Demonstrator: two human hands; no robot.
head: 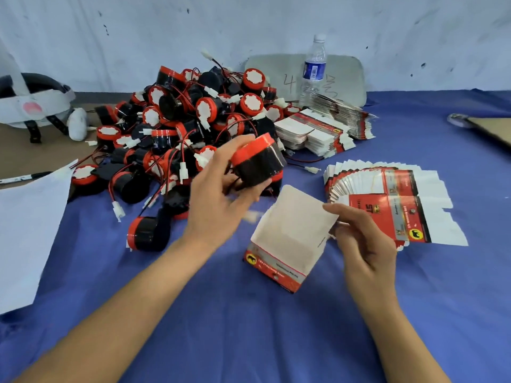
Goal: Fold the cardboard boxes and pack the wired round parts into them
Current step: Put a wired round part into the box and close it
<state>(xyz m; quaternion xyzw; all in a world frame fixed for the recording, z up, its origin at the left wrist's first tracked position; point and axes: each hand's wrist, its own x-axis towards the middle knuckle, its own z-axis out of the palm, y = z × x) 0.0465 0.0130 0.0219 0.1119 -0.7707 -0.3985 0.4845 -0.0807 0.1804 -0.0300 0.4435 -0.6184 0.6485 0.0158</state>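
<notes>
My left hand (218, 197) grips a black round part with a red cap (258, 161), held above the blue cloth in front of the pile. An erected red-and-white cardboard box (287, 241) stands open-topped on the cloth, its top flap raised. My right hand (362, 241) pinches the box's right upper edge. A big pile of black-and-red wired round parts (179, 128) lies behind the left hand. Flat unfolded boxes are fanned out (392, 194) to the right of the box.
More flat boxes are stacked at the back (318, 128) beside a water bottle (313, 70). A white sheet (30, 230) lies at the left, a helmet-like object (33, 103) at the far left, brown cardboard (492, 128) at the far right.
</notes>
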